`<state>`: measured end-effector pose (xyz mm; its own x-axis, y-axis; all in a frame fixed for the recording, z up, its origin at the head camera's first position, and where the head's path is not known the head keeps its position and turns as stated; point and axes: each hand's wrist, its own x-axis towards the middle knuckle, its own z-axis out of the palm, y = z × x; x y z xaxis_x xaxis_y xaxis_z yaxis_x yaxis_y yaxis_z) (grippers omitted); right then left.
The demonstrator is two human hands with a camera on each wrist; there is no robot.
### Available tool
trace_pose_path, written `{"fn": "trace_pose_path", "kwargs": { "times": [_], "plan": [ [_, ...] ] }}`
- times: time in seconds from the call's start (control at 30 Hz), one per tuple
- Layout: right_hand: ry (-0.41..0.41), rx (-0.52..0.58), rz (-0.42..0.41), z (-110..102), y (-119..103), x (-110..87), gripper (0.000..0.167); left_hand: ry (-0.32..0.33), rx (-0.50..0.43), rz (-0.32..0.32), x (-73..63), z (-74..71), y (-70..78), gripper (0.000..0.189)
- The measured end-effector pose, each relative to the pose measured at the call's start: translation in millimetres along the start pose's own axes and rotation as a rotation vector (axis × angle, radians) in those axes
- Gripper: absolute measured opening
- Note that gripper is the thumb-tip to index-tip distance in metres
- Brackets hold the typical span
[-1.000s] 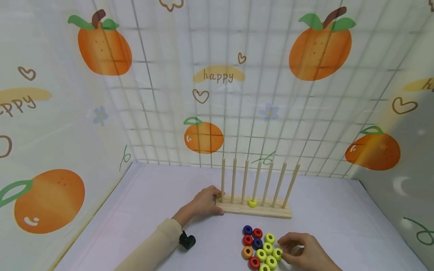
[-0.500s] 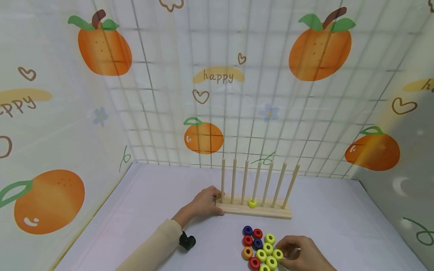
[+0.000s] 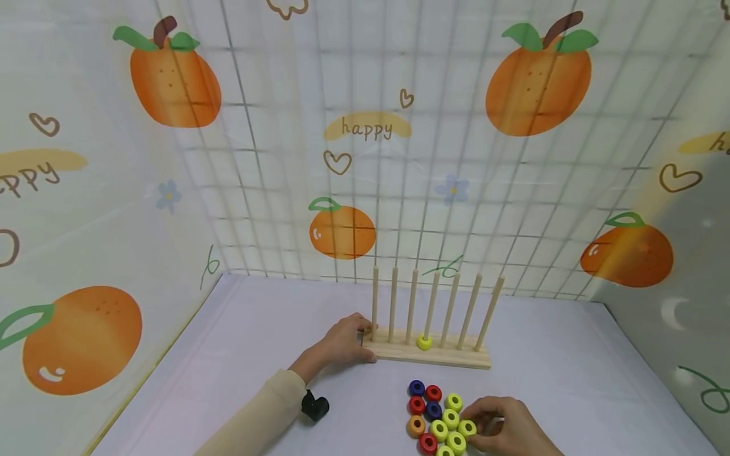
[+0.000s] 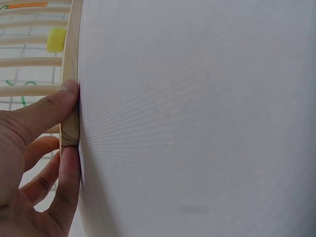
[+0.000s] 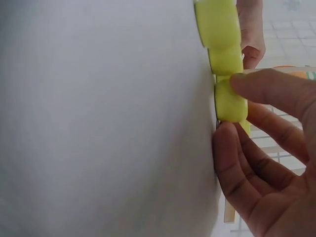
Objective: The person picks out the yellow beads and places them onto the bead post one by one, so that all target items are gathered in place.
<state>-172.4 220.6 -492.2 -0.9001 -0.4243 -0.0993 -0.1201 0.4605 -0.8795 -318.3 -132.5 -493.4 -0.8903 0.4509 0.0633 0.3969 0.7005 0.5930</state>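
Note:
A wooden peg stand (image 3: 450, 359) with several upright pegs stands in the middle of the head view. One yellow bead (image 3: 424, 342) is at the foot of its middle peg. My left hand (image 3: 344, 340) grips the stand's left end, thumb (image 4: 59, 101) on the front edge and the other fingers around the end. Lower right, my right hand (image 3: 513, 425) pinches a yellow bead (image 3: 467, 429) at the right side of a bead cluster. In the right wrist view the thumb (image 5: 261, 85) lies on that bead (image 5: 231, 103), with the fingers at its other side.
More yellow beads (image 3: 438, 430), red beads (image 3: 417, 405), dark blue beads (image 3: 417, 387) and an orange bead (image 3: 416, 425) lie close together on the white tabletop (image 3: 256, 316). A black device (image 3: 315, 405) is at the left wrist. Patterned curtains (image 3: 274, 158) surround the table.
My right hand has moved slightly left and down, and its thumb and fingers have come around the rightmost yellow bead. The left hand and the stand have stayed still.

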Motion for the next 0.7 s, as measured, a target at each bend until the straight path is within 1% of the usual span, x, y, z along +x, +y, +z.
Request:
{"fn": "trace_pose_path", "kwargs": {
  "times": [0.2, 0.4, 0.53, 0.7],
  "plan": [
    [0.013, -0.01, 0.035, -1.0, -2.7, -0.1, 0.023, -0.008, -0.01, -0.015, 0.8, 0.1, 0.2, 0.068],
    [0.04, -0.035, 0.046, -2.6, -4.6, -1.2, 0.024, -0.008, -0.008, -0.016, 0.6, 0.4, -0.4, 0.069],
    [0.081, -0.073, 0.072, -4.7, -5.4, -2.4, 0.028, -0.007, -0.005, -0.014, 0.3, 0.5, -0.3, 0.069],
    [0.147, -0.105, 0.134, -7.2, -6.7, -3.1, 0.029, -0.005, 0.0, -0.01, -0.1, -0.1, 0.2, 0.068]
  ]
}}
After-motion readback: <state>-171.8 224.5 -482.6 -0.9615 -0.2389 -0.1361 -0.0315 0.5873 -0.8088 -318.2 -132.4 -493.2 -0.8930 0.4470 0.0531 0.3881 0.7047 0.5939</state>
